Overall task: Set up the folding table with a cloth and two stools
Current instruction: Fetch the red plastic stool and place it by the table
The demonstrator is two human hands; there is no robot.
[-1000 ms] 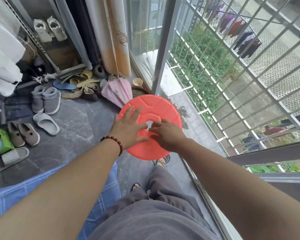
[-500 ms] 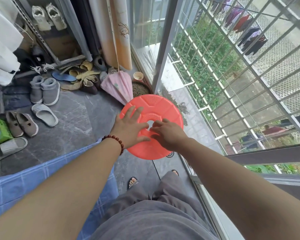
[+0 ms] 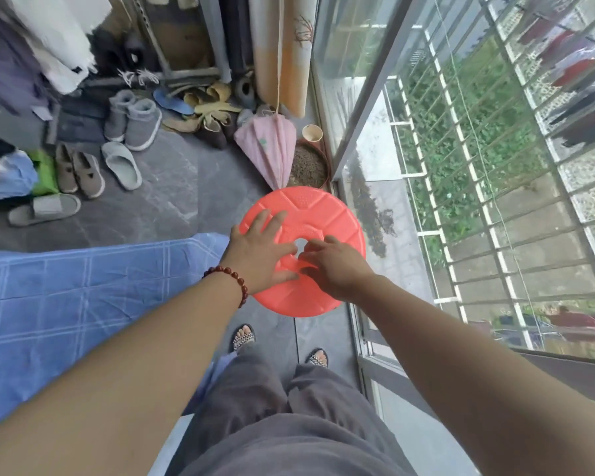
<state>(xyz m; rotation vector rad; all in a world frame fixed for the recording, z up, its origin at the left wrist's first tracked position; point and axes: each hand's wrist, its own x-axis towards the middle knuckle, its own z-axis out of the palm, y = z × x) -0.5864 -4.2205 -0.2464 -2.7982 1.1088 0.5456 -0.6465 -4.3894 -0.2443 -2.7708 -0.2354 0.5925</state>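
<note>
A round red plastic stool (image 3: 323,214) with a hole in the middle of its seat is in front of me, close to the glass wall. My left hand (image 3: 258,255) lies flat on the seat's left half with fingers spread. My right hand (image 3: 334,266) reaches to the centre hole, its fingers and thumb curled at the hole's edge. The stool's legs are hidden under the seat. A blue checked cloth (image 3: 66,297) covers the table at my left, and its corner almost reaches the stool.
Shoes and slippers (image 3: 121,166) litter the grey floor at the back left. A folded pink umbrella (image 3: 268,146) and a soil-filled pot (image 3: 308,168) stand just beyond the stool. The glass wall and window bars (image 3: 461,201) run along the right. My sandalled feet (image 3: 243,338) are below the stool.
Both hands keep the same hold on the red stool. The view has tilted down, so more of the blue cloth and both my feet now show.
</note>
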